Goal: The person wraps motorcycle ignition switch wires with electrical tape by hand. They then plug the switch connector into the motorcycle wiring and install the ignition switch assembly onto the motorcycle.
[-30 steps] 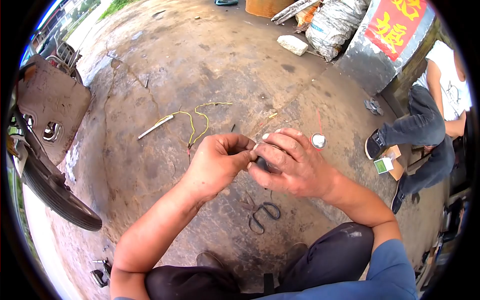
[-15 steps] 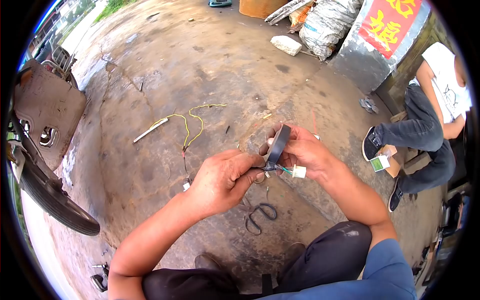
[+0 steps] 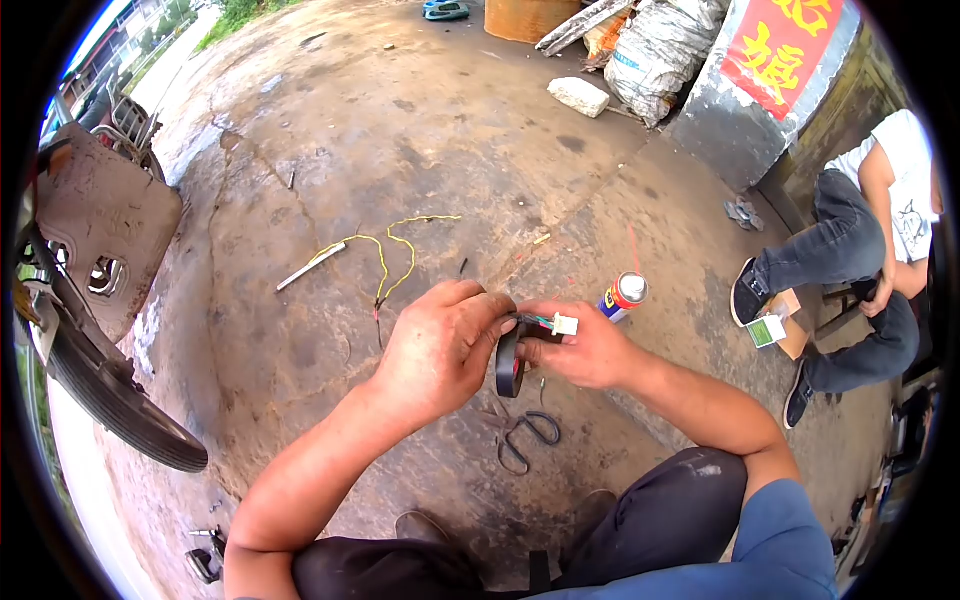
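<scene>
Between my hands are a roll of black tape (image 3: 509,366) and a short wire bundle ending in a white connector (image 3: 565,325). My left hand (image 3: 440,345) pinches the wires close to the roll. My right hand (image 3: 585,345) has its fingers round the tape roll, with the connector over them. Black-handled scissors (image 3: 528,430) lie on the ground below. Beyond my hands, a yellow wire (image 3: 400,240) lies in loops beside a pale stick-like piece (image 3: 312,266). A spray can (image 3: 626,292) with a red straw stands behind my right hand.
A vehicle's front wheel (image 3: 120,400) and muddy panel (image 3: 110,210) are at the left. At the right a person (image 3: 850,240) sits near a small box (image 3: 767,331). A white block (image 3: 578,96) and filled sacks (image 3: 660,60) lie at the back.
The tape roll has come down and turned from its raised, tilted position. The connector now sits higher, over my right hand's fingers. More of the spray can shows.
</scene>
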The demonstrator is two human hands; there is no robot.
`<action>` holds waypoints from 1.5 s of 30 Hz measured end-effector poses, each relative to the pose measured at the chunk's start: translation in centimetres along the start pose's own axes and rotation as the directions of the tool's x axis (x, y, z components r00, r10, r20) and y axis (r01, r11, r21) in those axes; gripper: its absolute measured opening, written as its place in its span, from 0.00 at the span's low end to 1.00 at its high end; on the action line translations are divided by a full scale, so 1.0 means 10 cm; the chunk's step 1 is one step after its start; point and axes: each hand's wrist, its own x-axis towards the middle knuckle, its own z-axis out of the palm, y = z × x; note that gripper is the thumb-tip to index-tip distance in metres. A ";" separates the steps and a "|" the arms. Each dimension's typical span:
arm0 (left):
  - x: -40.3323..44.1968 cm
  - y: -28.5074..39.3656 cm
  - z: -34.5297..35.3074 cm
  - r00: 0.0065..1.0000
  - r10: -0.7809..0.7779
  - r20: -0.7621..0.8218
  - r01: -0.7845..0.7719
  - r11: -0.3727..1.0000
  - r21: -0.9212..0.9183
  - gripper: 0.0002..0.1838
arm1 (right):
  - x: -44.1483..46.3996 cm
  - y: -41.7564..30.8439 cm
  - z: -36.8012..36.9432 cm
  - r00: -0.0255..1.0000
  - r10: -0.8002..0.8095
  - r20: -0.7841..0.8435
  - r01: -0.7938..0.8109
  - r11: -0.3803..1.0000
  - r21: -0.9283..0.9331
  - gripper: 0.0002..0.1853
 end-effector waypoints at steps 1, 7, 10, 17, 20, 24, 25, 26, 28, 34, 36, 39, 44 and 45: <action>-0.01 -0.01 0.00 0.999 -0.040 0.008 0.040 0.998 -0.044 0.09 | 0.01 0.01 -0.04 0.978 0.123 0.171 -0.155 0.970 0.187 0.12; -0.01 -0.06 0.00 0.980 -0.196 0.020 0.197 0.973 -0.117 0.09 | -0.06 -0.17 0.04 0.823 0.262 0.505 -0.568 0.422 0.707 0.22; -0.10 -0.23 0.11 0.999 -0.029 -0.034 0.030 0.999 0.035 0.09 | -0.08 -0.09 0.10 0.844 0.107 0.526 -0.526 -0.024 0.850 0.25; -0.19 -0.27 0.15 0.967 -0.115 0.228 0.137 0.988 -0.079 0.07 | 0.05 -0.64 -0.31 1.000 0.018 0.008 -0.020 0.985 0.173 0.29; -0.15 -0.11 0.07 0.913 -0.248 0.324 0.316 0.933 -0.174 0.09 | 0.08 -0.39 -0.57 0.933 -0.283 0.220 0.335 0.908 -0.253 0.27; -0.05 -0.05 -0.18 0.827 -0.408 0.387 0.539 0.770 -0.341 0.11 | 0.04 -0.16 -0.36 0.993 -0.121 0.005 0.118 0.973 0.198 0.30; -0.04 -0.03 -0.19 0.848 -0.359 0.391 0.505 0.770 -0.389 0.11 | 0.06 -0.20 -0.42 0.971 -0.176 0.159 0.191 0.978 -0.079 0.35; -0.04 0.00 -0.15 0.851 -0.351 0.389 0.498 0.774 -0.391 0.11 | 0.05 -0.16 -0.40 0.972 -0.178 0.156 0.193 0.977 -0.086 0.35; -0.03 0.07 -0.05 0.912 -0.302 0.276 0.408 0.734 -0.543 0.11 | -0.01 0.07 -0.23 0.949 -0.125 0.289 0.093 0.988 0.123 0.36; -0.01 0.02 -0.06 0.878 -0.418 0.234 0.479 0.757 -0.444 0.09 | -0.22 0.26 0.07 0.888 0.140 0.438 -0.410 0.673 0.616 0.31; -0.02 -0.08 -0.05 0.831 -0.489 0.266 0.548 0.633 -0.547 0.08 | -0.21 0.19 0.16 0.982 0.031 0.189 -0.139 0.794 0.592 0.26; -0.04 -0.18 -0.03 0.826 -0.495 0.271 0.550 0.598 -0.583 0.08 | -0.19 0.02 0.10 0.991 0.013 0.132 -0.067 0.906 0.418 0.22; -0.05 -0.19 -0.01 0.850 -0.489 0.198 0.504 0.643 -0.576 0.08 | -0.12 -0.27 -0.05 0.904 -0.090 0.418 0.056 0.994 0.094 0.26; -0.06 -0.20 0.00 0.887 -0.439 0.145 0.455 0.773 -0.441 0.08 | -0.12 -0.31 -0.07 0.895 -0.013 0.447 -0.029 0.996 0.086 0.28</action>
